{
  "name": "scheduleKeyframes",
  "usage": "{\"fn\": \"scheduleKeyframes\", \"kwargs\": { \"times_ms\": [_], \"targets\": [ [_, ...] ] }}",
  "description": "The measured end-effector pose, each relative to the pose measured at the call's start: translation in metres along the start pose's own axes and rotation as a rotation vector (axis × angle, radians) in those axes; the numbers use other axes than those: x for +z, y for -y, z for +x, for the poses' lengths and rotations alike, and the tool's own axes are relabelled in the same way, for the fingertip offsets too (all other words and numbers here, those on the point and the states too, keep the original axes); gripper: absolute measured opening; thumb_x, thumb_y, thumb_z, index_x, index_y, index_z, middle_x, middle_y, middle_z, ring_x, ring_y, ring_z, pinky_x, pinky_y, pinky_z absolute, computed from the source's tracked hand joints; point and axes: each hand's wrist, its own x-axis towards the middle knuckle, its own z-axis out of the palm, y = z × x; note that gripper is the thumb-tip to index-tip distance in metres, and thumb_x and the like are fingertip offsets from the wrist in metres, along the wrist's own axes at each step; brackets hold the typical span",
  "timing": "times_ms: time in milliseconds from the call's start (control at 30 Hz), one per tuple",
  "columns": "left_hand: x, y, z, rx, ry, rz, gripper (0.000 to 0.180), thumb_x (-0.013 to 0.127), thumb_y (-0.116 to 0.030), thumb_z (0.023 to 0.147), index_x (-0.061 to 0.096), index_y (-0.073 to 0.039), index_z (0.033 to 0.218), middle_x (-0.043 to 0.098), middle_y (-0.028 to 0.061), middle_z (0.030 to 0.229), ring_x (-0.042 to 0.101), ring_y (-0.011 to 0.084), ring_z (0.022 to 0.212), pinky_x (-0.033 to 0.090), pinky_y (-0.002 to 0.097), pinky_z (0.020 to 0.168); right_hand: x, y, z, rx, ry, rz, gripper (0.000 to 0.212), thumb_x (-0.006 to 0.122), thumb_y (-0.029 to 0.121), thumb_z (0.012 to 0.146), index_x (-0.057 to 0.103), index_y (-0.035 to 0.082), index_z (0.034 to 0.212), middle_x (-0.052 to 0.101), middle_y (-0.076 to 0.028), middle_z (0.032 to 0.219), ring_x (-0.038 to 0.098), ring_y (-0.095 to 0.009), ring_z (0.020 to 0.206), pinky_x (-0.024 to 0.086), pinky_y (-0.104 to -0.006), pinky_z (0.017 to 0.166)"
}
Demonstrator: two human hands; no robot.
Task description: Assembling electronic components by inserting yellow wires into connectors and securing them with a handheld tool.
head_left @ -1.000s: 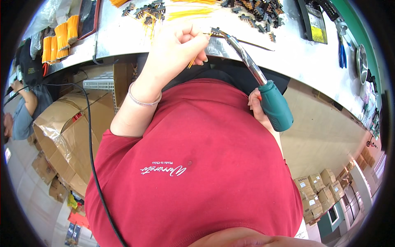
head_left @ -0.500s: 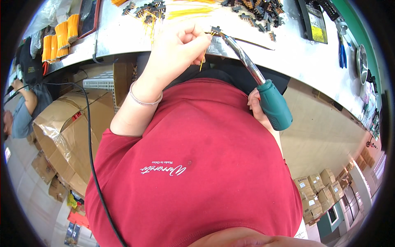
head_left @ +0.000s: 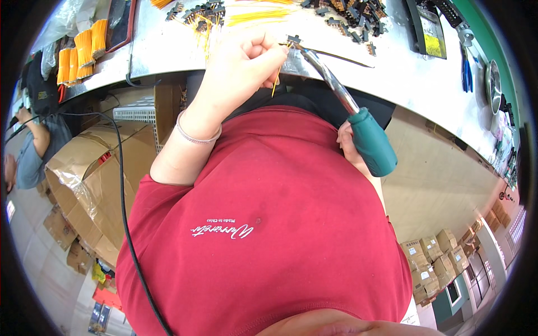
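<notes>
My left hand (head_left: 244, 70) is closed in a pinch on a thin yellow wire (head_left: 275, 86), whose loose end hangs below the fingers. Just past the fingertips, at the bench edge, sits a small black slide switch (head_left: 294, 39). The wire's upper end is by the switch; whether it is joined cannot be made out. My right hand (head_left: 348, 144) grips a soldering iron (head_left: 374, 143) by its green handle, which partly hides the fingers. Its metal shaft slants up and left, with the tip at or very near the switch's pins.
Many black switches (head_left: 358, 19) lie heaped on the bench (head_left: 426, 98), beside loose yellow wires (head_left: 260, 17). Wired switches (head_left: 204, 14) sit behind my left hand. Bundled yellow wires (head_left: 84, 47) stand far left. A black cable (head_left: 124, 196) hangs at left near a cardboard box (head_left: 92, 179). Another person (head_left: 39, 145) is at far left.
The soldering iron has shifted very slightly left, its tip staying by the switch. My left hand and the wire have hardly moved.
</notes>
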Motion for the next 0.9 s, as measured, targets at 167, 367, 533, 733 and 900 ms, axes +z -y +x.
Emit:
{"fn": "scheduleKeyframes", "kwargs": {
  "times_ms": [167, 367, 533, 733, 900],
  "targets": [
    [0.000, 0.002, 0.001, 0.005, -0.006, -0.012, 0.022, 0.060, -0.012, 0.092, 0.055, -0.007, 0.071, 0.055, -0.0016, 0.057, 0.050, 0.0031, 0.048, 0.036, 0.0181, 0.045, -0.002, 0.002, 0.003, 0.065, -0.145, 0.470, 0.012, 0.069, 0.003, 0.080, 0.061, 0.006, 0.089, 0.059, -0.006, 0.074, 0.058, -0.018, 0.060, 0.048, -0.0293, 0.053],
    [0.001, -0.005, -0.001, -0.004, -0.008, 0.022, 0.023, 0.061, -0.013, 0.092, 0.054, -0.007, 0.071, 0.057, -0.0007, 0.058, 0.051, 0.0034, 0.048, 0.036, 0.0180, 0.044, -0.023, -0.008, 0.033, -0.132, -0.290, 0.823, 0.011, 0.054, 0.006, 0.094, 0.051, 0.003, 0.104, 0.051, -0.006, 0.064, 0.044, -0.012, 0.052, 0.039, -0.0270, 0.052],
    [0.003, 0.001, 0.000, 0.022, -0.010, 0.005, 0.021, 0.060, -0.014, 0.094, 0.056, -0.005, 0.075, 0.058, -0.0002, 0.058, 0.052, 0.0040, 0.048, 0.039, 0.0181, 0.045, -0.038, -0.011, 0.058, -0.147, -0.393, 0.804, 0.014, 0.055, 0.005, 0.093, 0.051, 0.001, 0.106, 0.052, -0.008, 0.065, 0.045, -0.013, 0.052, 0.040, -0.0293, 0.053],
    [0.005, 0.003, -0.002, 0.043, -0.021, -0.018, 0.013, 0.060, -0.013, 0.095, 0.061, -0.002, 0.087, 0.058, -0.0008, 0.059, 0.052, 0.0047, 0.051, 0.041, 0.0189, 0.048, -0.038, -0.009, 0.059, -0.026, -0.352, 0.735, 0.012, 0.057, 0.004, 0.091, 0.053, -0.002, 0.101, 0.053, -0.009, 0.065, 0.045, -0.014, 0.051, 0.041, -0.0293, 0.054],
    [-0.014, -0.008, -0.011, 0.040, -0.141, 0.009, 0.010, 0.060, -0.013, 0.095, 0.063, -0.004, 0.091, 0.057, -0.0024, 0.063, 0.052, 0.0037, 0.056, 0.040, 0.0177, 0.054, -0.036, -0.018, 0.059, -0.088, -0.343, 0.821, 0.011, 0.058, -0.004, 0.089, 0.056, -0.002, 0.100, 0.056, -0.007, 0.072, 0.051, -0.011, 0.055, 0.041, -0.0224, 0.050]
  ]
}}
